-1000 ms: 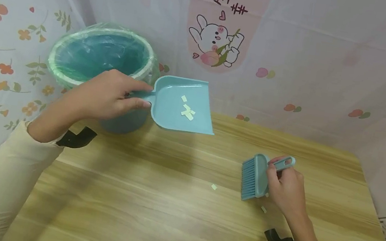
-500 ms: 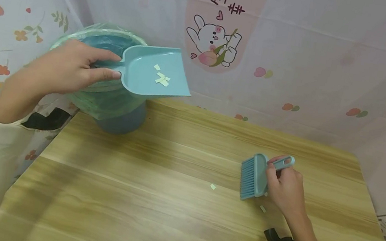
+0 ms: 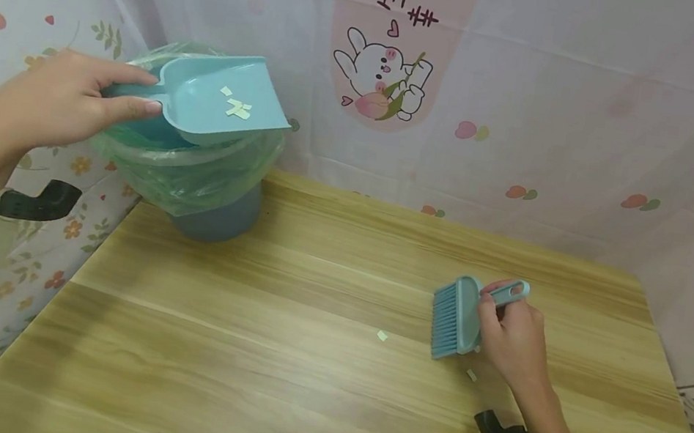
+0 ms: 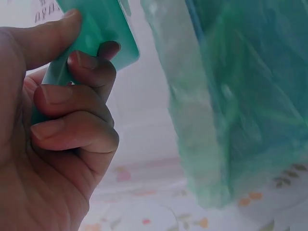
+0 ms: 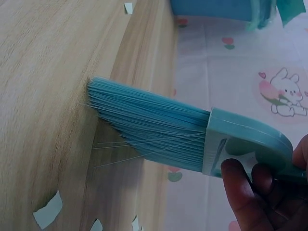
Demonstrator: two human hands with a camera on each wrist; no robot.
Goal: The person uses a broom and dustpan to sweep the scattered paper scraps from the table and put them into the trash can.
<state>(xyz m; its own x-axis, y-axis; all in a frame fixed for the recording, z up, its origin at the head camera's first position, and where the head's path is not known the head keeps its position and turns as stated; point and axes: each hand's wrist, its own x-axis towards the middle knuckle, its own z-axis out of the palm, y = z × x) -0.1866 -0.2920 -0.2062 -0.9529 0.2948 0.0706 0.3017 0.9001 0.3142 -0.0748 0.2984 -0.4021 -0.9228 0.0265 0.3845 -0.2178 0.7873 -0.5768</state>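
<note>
Centrally in the left part of the head view, a pale blue dustpan is above a bin at the far left corner of a wood-grain table. The bin is lined with a thin green bag. The left hand grips the pan's handle, thumb and forefinger near its neck, the other fingers curled. A small cluster of pale scraps lies towards the middle of the pan.

At the right, the right hand holds a matching brush by its handle, bristle tips resting on the table. One loose scrap lies left of the brush; the right wrist view shows others near the bristles.

The step in hand looks like emptying the pan. From above, its open front edge reaches about to the bin's right rim, so drawing it back leftward before tipping would probably keep scraps from falling outside. Until then, a level pan is safest, since light pieces could slide. A steep tilt and a gentle shake should free any that cling, ideally without snagging the bag.
</note>
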